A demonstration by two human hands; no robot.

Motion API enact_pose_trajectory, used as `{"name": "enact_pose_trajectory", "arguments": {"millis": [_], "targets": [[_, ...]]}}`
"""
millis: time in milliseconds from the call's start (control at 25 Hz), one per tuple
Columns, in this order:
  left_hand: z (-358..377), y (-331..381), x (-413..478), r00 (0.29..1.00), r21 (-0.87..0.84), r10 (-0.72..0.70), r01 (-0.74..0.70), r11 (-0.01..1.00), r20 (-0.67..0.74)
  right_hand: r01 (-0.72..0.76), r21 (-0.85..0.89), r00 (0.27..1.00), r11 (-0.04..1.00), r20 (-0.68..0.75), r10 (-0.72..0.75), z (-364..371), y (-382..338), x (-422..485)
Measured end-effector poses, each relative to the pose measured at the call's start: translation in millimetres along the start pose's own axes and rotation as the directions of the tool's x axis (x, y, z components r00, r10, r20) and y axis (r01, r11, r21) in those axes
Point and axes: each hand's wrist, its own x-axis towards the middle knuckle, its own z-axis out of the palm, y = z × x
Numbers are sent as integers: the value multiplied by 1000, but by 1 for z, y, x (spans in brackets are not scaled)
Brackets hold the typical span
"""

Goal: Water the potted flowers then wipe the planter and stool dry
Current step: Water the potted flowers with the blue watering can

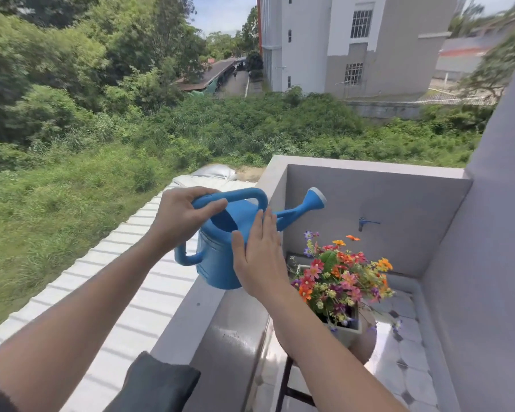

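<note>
Flowers [339, 278], one planter [348, 334]; one watering can [217, 263]; two hands, left [179, 218], right [259, 263]

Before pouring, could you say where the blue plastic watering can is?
Head view, centre: left hand grips the watering can, right hand touches it, over the grey ledge, left of the flowers.

Two hands are shown, a left hand [180, 221] and a right hand [259, 263]. One blue can [216, 263] is seen, with one spout [304, 208] and two handles, a top handle [241, 195] and a side handle [188, 257]. One planter [347, 336], one bunch of flowers [336, 278], one stool [367, 346], one dark cloth [161, 382] and one tap [361, 223] are counted
</note>
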Motion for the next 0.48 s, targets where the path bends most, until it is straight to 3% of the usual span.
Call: {"name": "enact_pose_trajectory", "arguments": {"millis": [160, 480], "targets": [[-12, 17, 21, 982, 91, 129, -142, 986, 141, -48, 22, 999, 999, -8, 48, -8, -12, -6], [-14, 43, 43, 905, 346, 144, -295, 891, 400, -79, 134, 997, 988, -16, 82, 9, -24, -25]]}}
